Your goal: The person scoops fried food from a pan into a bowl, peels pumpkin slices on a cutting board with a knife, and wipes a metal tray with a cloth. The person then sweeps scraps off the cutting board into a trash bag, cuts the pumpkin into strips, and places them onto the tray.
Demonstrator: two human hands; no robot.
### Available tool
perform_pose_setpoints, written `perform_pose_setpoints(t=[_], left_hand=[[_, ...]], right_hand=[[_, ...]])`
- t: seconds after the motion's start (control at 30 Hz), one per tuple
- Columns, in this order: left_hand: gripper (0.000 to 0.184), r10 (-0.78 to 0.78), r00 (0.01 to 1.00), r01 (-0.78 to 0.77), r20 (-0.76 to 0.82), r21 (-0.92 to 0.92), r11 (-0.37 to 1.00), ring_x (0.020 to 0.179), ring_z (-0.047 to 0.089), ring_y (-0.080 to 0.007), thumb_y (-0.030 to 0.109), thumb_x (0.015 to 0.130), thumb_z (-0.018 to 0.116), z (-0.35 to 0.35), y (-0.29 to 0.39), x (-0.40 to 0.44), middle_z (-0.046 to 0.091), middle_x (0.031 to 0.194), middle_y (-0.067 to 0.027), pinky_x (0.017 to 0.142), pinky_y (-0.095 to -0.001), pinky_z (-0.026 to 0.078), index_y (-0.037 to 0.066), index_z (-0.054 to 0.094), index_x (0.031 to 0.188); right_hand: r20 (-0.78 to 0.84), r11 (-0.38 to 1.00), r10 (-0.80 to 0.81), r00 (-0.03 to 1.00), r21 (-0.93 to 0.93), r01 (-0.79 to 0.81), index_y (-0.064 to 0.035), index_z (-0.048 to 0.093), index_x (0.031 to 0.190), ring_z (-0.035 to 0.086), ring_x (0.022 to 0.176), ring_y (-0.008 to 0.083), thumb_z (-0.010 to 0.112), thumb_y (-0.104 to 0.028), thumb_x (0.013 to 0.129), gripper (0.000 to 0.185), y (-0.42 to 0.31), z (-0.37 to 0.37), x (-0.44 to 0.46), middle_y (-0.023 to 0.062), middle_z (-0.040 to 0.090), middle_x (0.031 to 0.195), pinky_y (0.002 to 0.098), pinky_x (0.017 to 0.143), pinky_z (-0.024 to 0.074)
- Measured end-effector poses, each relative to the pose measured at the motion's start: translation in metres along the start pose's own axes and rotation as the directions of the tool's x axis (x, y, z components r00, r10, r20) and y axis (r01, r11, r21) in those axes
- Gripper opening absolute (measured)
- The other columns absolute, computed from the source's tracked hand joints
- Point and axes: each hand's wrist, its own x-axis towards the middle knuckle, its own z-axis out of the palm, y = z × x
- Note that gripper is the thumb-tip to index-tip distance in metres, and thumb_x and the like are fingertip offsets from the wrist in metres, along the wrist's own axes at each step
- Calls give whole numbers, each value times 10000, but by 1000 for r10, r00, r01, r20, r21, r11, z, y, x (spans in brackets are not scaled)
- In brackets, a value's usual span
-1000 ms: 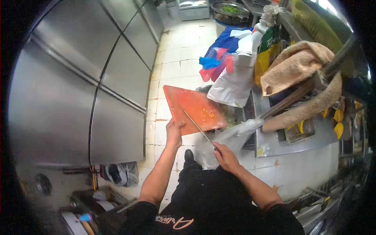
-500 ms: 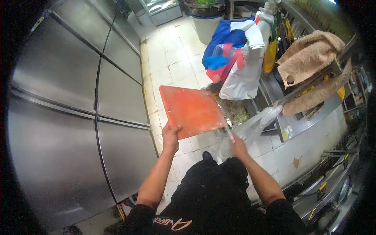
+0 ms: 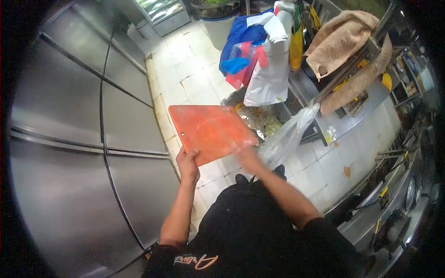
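My left hand [image 3: 187, 166] grips the lower left corner of an orange cutting board [image 3: 211, 129], thumb on top. The board is tilted, with pale residue along its right edge and a small hole near the left edge. My right hand [image 3: 250, 160] is at the board's lower right, blurred by motion, its fingers closed around what looks like a knife [image 3: 227, 136]. The thin blade lies across the board's face as a faint streak. Beyond the board's right edge is a bin [image 3: 279, 110] with foil and greenish food scraps inside.
Steel refrigerator doors [image 3: 60, 92] line the left. White, blue and pink plastic bags [image 3: 266, 81] hang at the bin. A clear plastic bag [image 3: 289, 134] hangs off a steel counter [image 3: 357, 113], with brown towels [image 3: 340, 41] above. White tiles [image 3: 181, 88] cover the floor.
My right hand has moved left, bringing the knife from beside the board's right edge onto its face. My left hand still holds the board. The view has shifted slightly.
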Motion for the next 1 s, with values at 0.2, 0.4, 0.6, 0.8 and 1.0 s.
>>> perform_pose_setpoints(t=[0.2,0.4,0.6,0.8,1.0], left_hand=[[353,-46,998,49,-45,62,997,923,597,-172,-39,762,505,-8,13,-1,622,1047,-107,856,-294,459,-63,534,1113],[358,-30,999,30,14,-16,999,930,593,-172,-29,765,504,-19,12,6,615,1032,-96,850,-289,463,-58,521,1121],[448,-55,995,46,-88,-106,993,962,591,-210,-1,745,524,-36,24,1,590,1065,-120,880,-351,473,-26,503,1192],[480,-60,938,92,-341,80,993,1028,564,-225,40,748,548,-77,31,-32,573,1123,-123,905,-358,452,-48,472,1214],[479,-43,957,44,-286,0,999,1045,563,-244,57,754,549,-97,32,-41,568,1139,-130,920,-358,440,-61,468,1212]], right_hand=[[141,908,413,900,21,-419,-28,564,1164,607,938,353,487,-185,890,325,-60,-64,4,250,622,981,461,835,456],[47,852,510,859,114,-511,-20,557,1167,619,919,346,477,-181,887,333,16,-57,-1,252,627,952,420,807,471],[62,456,779,624,628,-631,-94,495,822,442,405,193,452,-336,905,259,86,-47,-4,42,456,542,329,377,401],[463,-144,835,297,705,-695,-85,489,770,424,360,199,360,-473,945,445,149,71,15,55,433,494,364,339,378],[630,-226,758,170,498,-837,-92,455,736,447,386,231,376,-492,918,447,55,37,-111,70,444,529,404,364,413]])
